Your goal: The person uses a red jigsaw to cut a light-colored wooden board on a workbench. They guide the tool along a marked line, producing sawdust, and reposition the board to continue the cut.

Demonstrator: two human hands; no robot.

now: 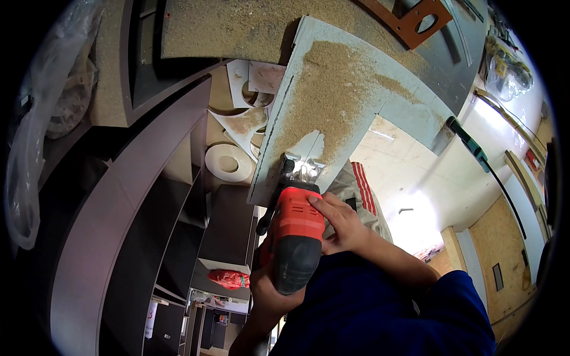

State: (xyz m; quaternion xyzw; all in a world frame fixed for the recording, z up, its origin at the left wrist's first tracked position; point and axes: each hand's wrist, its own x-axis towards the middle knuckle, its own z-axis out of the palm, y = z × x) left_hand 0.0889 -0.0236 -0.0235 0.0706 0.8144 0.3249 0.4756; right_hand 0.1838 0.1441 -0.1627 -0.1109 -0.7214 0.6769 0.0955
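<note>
A red and black jigsaw (300,219) rests with its metal shoe on a pale board (365,71), its front lamp lit. My left hand (270,293) wraps round its rear handle, most of the fingers hidden behind the body. From the right side my right hand (338,222) holds the red housing, thumb laid along the top. Sawdust (326,77) lies thick on the board ahead of the tool. A pencil line runs through a patch bare of dust in front of the shoe. The blade itself cannot be made out.
White offcuts and a ring-shaped piece (228,162) lie below, left of the board. A dark cabinet carcass (130,207) stands at left. An orange-brown template (418,24) sits on the far surface. A green-handled tool with a black cord (469,142) is at right.
</note>
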